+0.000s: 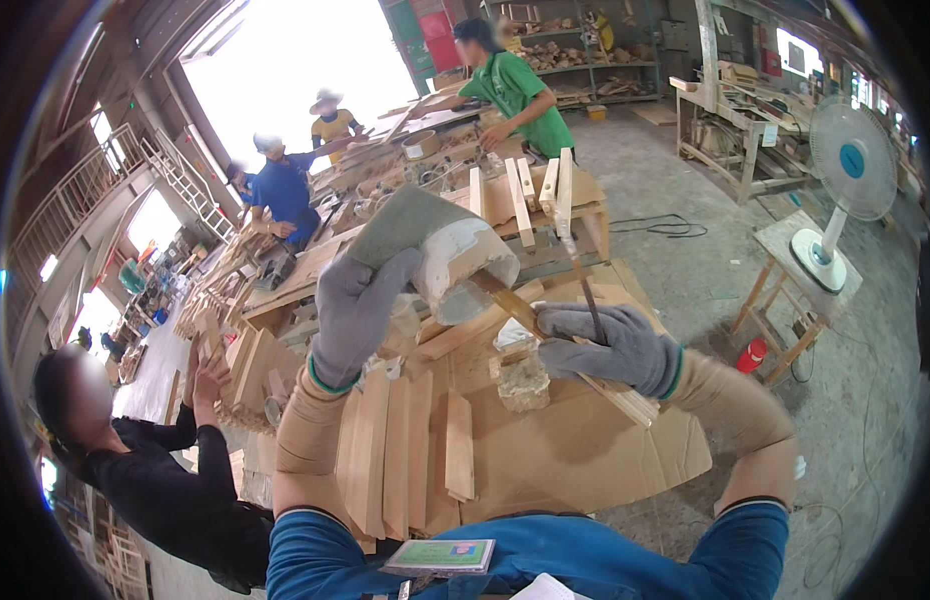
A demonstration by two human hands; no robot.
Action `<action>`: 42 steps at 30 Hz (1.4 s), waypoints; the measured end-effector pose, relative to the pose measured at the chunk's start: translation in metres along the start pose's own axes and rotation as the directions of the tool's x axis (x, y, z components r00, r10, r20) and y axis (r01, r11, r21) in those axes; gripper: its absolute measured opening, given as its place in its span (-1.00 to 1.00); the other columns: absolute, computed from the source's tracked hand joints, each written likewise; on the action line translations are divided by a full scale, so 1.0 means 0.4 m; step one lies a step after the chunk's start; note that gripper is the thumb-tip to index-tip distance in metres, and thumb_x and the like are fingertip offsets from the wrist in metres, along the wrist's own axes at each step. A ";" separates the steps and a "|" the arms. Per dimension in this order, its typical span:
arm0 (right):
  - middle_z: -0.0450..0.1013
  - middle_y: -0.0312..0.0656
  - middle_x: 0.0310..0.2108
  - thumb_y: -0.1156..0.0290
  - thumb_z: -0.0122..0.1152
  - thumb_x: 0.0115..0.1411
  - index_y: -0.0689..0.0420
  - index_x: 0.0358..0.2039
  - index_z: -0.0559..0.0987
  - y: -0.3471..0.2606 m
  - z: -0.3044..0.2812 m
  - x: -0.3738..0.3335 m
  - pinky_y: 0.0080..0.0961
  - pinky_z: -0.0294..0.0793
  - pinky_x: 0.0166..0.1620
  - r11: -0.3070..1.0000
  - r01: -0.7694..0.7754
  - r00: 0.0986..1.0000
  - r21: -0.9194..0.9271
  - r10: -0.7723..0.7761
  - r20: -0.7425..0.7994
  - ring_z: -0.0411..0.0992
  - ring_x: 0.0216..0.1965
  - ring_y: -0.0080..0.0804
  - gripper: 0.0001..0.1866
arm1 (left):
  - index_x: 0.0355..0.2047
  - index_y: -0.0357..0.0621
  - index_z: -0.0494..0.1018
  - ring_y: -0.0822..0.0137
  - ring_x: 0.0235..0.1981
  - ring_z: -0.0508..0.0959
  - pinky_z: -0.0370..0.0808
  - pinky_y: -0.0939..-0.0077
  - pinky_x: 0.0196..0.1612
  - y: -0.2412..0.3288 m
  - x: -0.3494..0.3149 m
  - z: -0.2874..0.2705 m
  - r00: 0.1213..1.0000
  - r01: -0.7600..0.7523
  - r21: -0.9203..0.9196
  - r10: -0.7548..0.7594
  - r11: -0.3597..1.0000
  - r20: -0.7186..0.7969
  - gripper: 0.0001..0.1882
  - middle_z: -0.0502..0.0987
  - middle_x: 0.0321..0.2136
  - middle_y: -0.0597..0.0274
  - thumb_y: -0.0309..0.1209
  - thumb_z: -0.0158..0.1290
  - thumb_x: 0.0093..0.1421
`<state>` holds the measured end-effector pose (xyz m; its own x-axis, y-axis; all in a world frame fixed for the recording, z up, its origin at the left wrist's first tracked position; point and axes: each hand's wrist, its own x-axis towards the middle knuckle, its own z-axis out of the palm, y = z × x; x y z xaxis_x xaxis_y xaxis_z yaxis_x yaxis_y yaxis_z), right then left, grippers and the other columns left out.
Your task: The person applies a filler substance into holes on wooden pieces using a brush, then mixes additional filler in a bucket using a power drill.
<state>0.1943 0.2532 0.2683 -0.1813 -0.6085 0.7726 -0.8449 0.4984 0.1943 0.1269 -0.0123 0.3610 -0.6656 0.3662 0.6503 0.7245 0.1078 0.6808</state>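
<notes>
Container (467, 255): tilted above the work, its crusted, whitish mouth facing down and right; held in the left hand (363, 310), which is wrapped around its grey-green side.
Right hand (607, 345): right of the container, closed around a flat brown stick (515, 312) that reaches to the container's mouth; a thin dark rod (587, 285) also rises from this grip.
Spill: anything loose in the container could run out over the lower lip, because the mouth leans so far down; how full it is, I cannot tell.
Slip: 2 slender pieces share 1 gloved grip, so either could twist or drop if the fingers loosen.
Knock: the rod's upper end is near the upright wood pieces (518, 200) beyond the container, so a swing could bump them.
Cardboard sheet (605, 455): spread below the container, bearing planks (397, 440) to the lower left and a rough, crusted block (523, 385) to the lower right.
Tabletop (307, 268): beyond the container and to its left, cluttered.
Room: at least 4 co-workers around, the nearest in a dark top (175, 490), left of the container; a fan (853, 165) stands far right of it, above concrete floor (675, 265).
</notes>
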 end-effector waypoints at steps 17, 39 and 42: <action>0.43 -0.08 -0.07 0.35 -0.06 0.32 0.15 -0.10 0.44 -0.189 0.292 0.017 -0.50 0.56 0.00 -0.403 0.759 0.170 0.512 0.881 0.441 0.42 0.00 -0.28 -0.78 | -0.06 -0.32 0.41 0.48 -0.15 0.44 0.41 0.54 -0.05 -0.281 -0.095 0.183 0.860 -0.207 -0.444 -0.054 0.872 -0.507 -0.74 0.48 -0.13 0.23 -0.48 -0.02 0.26; 0.50 -0.14 -0.26 0.42 0.03 0.27 0.21 -0.17 0.49 -0.021 0.280 -0.155 -0.57 0.58 -0.13 -0.040 0.464 -0.144 0.885 0.982 0.120 0.51 -0.24 -0.39 -0.81 | -0.12 -0.30 0.43 0.38 -0.39 0.57 0.62 0.50 -0.36 -0.413 -0.154 0.147 0.881 0.284 -0.673 -0.463 0.683 -0.098 -0.78 0.54 -0.29 0.16 -0.52 -0.05 0.23; 0.50 -0.15 -0.25 0.39 0.04 0.27 0.21 -0.15 0.47 -0.047 0.252 -0.205 -0.58 0.56 -0.09 0.055 0.253 -0.170 0.966 0.985 -0.011 0.50 -0.21 -0.40 -0.79 | -0.20 -0.29 0.48 0.42 -0.46 0.56 0.60 0.53 -0.41 -0.519 -0.180 0.184 0.807 0.544 -0.431 -0.589 0.720 0.035 -0.81 0.55 -0.38 0.19 -0.49 0.00 0.19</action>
<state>0.1744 0.2314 0.1402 -0.7961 0.6015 0.0667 -0.5781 -0.7231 -0.3780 0.0377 0.0068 0.1479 -0.9578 0.2647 0.1119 0.0818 -0.1220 0.9892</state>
